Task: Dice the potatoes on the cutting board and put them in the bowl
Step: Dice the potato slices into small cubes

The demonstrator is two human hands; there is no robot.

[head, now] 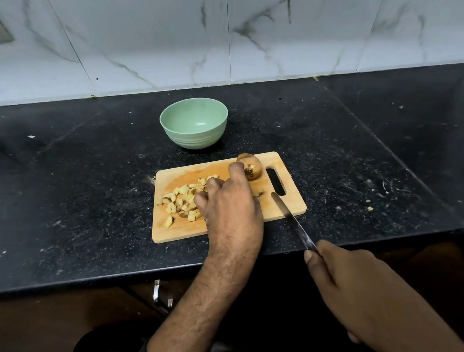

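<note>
A wooden cutting board (283, 204) lies on the black counter. Several pale potato dice (178, 201) are piled on its left half. A whole brown potato (253, 167) sits at its far edge, next to the handle slot. My left hand (231, 203) rests on the board with bent fingers over the dice, and its foremost finger touches the whole potato's left side. The underside of that hand is hidden. My right hand (339, 276) grips the handle of a knife (291, 217), whose blade points over the board's right end. The green bowl (193, 125) stands empty behind the board.
The black counter (87, 193) runs left and right of the board, with crumbs and a small scrap (370, 208) at the right. A marble-tiled wall (235, 33) closes the back. The counter's front edge is just below the board, with cabinet fittings (157, 291) underneath.
</note>
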